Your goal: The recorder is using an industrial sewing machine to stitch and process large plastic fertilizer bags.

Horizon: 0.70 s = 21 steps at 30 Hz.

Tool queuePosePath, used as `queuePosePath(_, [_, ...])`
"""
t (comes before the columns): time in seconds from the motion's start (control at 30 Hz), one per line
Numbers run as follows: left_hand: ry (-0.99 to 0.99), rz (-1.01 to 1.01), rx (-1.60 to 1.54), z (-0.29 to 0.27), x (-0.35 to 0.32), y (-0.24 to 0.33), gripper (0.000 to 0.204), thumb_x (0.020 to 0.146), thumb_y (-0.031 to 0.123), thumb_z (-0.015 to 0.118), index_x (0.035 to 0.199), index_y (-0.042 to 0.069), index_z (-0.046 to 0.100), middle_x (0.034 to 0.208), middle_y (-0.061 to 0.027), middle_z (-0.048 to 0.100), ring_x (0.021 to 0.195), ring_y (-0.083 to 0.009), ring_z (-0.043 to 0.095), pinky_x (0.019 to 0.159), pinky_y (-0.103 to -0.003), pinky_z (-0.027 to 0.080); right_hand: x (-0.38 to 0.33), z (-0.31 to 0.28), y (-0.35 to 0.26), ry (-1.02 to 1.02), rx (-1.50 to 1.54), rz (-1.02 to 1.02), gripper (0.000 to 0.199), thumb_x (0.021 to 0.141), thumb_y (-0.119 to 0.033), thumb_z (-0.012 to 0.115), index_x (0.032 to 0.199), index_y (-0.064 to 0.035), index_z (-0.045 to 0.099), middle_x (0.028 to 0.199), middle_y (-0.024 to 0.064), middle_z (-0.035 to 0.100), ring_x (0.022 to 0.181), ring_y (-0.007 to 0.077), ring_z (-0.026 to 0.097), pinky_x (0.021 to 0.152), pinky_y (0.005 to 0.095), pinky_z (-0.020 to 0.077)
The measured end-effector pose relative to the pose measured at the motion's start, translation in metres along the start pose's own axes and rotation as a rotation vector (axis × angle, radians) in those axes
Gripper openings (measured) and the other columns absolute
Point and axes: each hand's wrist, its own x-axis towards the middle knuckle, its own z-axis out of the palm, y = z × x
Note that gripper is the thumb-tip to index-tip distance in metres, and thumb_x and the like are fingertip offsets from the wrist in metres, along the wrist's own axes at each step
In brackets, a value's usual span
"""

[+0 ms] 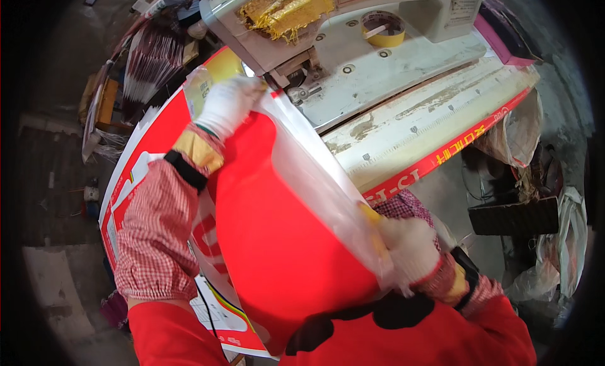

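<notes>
A large red plastic bag [283, 240] with a translucent liner [315, 196] along its right edge spreads across the middle, partly over my body. My left hand [230, 104], in a white glove, is closed on the bag's upper corner, close to the presser area of an industrial sewing machine [441, 16]. My right hand [406, 249], also gloved and somewhat blurred, is closed on the bag's right edge, lower down by the front of the machine table. Under the red bag lie more printed red and white bags [151, 139].
A yellow tape roll [383, 29] rests on the machine bed [378, 69]. The worktable [435, 120] has a red strip along its front edge. A pink-edged box [504, 35] stands at its far right end. Folded bags [154, 66] are stacked at left; a dark pedal-like plate [513, 216] is at right.
</notes>
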Motion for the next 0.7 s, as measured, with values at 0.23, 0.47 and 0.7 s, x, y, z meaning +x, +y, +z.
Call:
queuePosePath(0.23, [0.153,-0.230,0.279,-0.070,0.064,-0.066,0.021,0.083,0.016,0.059,0.102,0.012,0.068,0.095,-0.0154,0.067,0.090,-0.0339,0.065,0.077,-0.040,0.051,0.152,0.010,-0.009,0.678,-0.348,-0.730,0.023,0.081,-0.015,0.055,0.101,-0.0071,0.061,0.070,0.0122,0.061,0.061,0.0306,0.061,0.051,0.0403,0.0481])
queuePosePath(0.47, [0.049,-0.064,0.560,-0.111,0.041,-0.011,0.019,0.085,0.022,0.058,0.094,0.009,0.069,0.090,-0.0160,0.067,0.089,-0.0355,0.064,0.076,-0.043,0.051,0.224,-0.020,-0.028,0.272,-0.411,-0.332,0.032,0.078,-0.026,0.058,0.089,0.0011,0.069,0.079,0.0206,0.067,0.075,0.0385,0.067,0.062,0.0459,0.0521])
queuePosePath(0.7, [0.023,0.637,0.427,-0.131,-0.028,0.173,0.010,0.069,0.011,0.064,0.079,0.010,0.064,0.073,-0.0084,0.064,0.078,-0.0272,0.065,0.073,-0.036,0.051,0.214,-0.066,-0.024,-0.190,-0.285,-0.316,0.037,0.079,-0.030,0.060,0.100,0.0003,0.066,0.096,0.0220,0.068,0.088,0.0368,0.066,0.074,0.0450,0.0509])
